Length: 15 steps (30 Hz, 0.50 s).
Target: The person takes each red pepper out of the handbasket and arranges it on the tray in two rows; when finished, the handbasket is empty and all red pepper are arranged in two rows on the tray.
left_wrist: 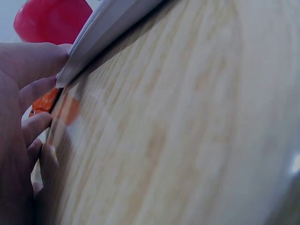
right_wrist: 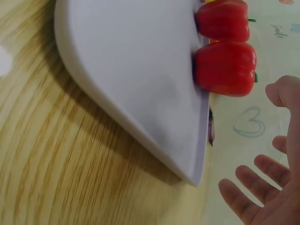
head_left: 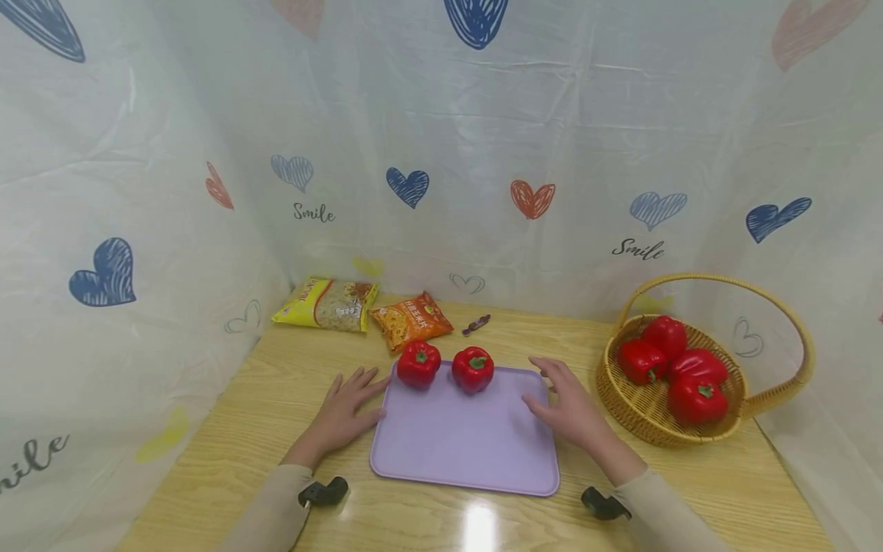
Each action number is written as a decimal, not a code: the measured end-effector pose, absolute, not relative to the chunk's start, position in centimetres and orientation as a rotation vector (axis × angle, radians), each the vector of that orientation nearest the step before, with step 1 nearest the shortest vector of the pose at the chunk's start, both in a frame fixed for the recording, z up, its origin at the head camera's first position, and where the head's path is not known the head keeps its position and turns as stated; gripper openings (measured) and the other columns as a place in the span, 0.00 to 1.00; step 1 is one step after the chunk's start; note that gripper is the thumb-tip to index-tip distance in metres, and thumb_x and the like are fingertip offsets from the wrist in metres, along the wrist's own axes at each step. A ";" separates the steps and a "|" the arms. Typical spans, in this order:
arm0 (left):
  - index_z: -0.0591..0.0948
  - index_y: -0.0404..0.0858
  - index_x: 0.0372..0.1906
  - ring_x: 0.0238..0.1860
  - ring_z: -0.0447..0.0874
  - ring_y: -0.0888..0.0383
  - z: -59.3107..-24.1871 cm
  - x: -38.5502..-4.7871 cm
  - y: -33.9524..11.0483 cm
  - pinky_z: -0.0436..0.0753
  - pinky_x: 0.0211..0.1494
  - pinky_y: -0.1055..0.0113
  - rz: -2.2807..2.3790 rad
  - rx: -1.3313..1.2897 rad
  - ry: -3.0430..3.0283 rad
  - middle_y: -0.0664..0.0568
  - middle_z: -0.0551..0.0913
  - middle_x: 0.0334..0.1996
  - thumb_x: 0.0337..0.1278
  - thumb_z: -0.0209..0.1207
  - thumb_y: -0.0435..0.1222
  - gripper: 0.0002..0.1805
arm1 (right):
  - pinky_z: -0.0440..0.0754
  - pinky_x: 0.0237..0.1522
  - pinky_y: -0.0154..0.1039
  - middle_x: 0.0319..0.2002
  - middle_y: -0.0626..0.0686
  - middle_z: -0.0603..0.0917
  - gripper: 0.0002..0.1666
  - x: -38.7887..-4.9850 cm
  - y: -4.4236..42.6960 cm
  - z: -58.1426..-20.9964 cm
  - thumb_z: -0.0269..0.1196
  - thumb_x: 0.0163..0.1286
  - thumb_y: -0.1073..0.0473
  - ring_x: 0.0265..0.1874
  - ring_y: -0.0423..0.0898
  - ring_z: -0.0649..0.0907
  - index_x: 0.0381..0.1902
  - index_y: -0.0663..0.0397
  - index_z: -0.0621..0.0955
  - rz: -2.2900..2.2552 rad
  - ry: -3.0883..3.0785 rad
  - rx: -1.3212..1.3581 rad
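Observation:
A lilac tray lies on the wooden table, with two red bell peppers side by side along its far edge, the left one near the corner and the other beside it. My left hand rests at the tray's left edge, fingers spread and thumb touching the rim; the left wrist view shows the thumb against it. Over the tray's right edge hovers my right hand, fingers loosely extended, holding nothing. In the right wrist view its fingers are apart from the tray and peppers.
A wicker basket with a tall handle stands at the right, holding several red bell peppers. Behind the tray lie a yellow snack bag, an orange snack bag and a small wrapped candy. A heart-printed curtain hangs behind.

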<state>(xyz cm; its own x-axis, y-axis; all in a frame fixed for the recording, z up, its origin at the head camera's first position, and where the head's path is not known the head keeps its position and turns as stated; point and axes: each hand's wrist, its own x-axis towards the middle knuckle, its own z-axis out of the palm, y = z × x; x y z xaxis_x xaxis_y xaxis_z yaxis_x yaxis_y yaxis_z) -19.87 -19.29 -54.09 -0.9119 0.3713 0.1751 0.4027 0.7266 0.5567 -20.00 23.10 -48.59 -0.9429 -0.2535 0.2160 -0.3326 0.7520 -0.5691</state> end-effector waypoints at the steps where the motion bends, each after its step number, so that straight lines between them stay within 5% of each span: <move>1: 0.74 0.45 0.73 0.78 0.53 0.34 -54.1 -19.9 -19.3 0.38 0.77 0.32 -0.948 -0.644 -2.869 0.39 0.65 0.75 0.67 0.61 0.49 0.32 | 0.83 0.56 0.56 0.66 0.58 0.74 0.41 -19.9 23.3 -48.6 0.72 0.66 0.53 0.60 0.58 0.78 0.73 0.53 0.70 0.971 -2.817 0.470; 15: 0.74 0.45 0.72 0.78 0.54 0.35 -54.2 -19.9 -19.3 0.38 0.77 0.32 -0.945 -0.645 -2.868 0.40 0.65 0.75 0.66 0.62 0.49 0.32 | 0.82 0.55 0.61 0.65 0.60 0.74 0.39 -18.7 27.6 -47.2 0.71 0.68 0.54 0.59 0.60 0.77 0.73 0.55 0.70 0.933 -2.814 0.411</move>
<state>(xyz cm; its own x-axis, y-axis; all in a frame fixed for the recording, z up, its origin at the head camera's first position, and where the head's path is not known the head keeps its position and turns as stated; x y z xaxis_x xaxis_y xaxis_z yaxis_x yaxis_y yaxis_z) -19.91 -19.31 -54.20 -0.9113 0.3715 0.1775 0.4043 0.7256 0.5568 -18.68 27.60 -47.20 -0.9516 -0.2105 0.2241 -0.3027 0.7691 -0.5629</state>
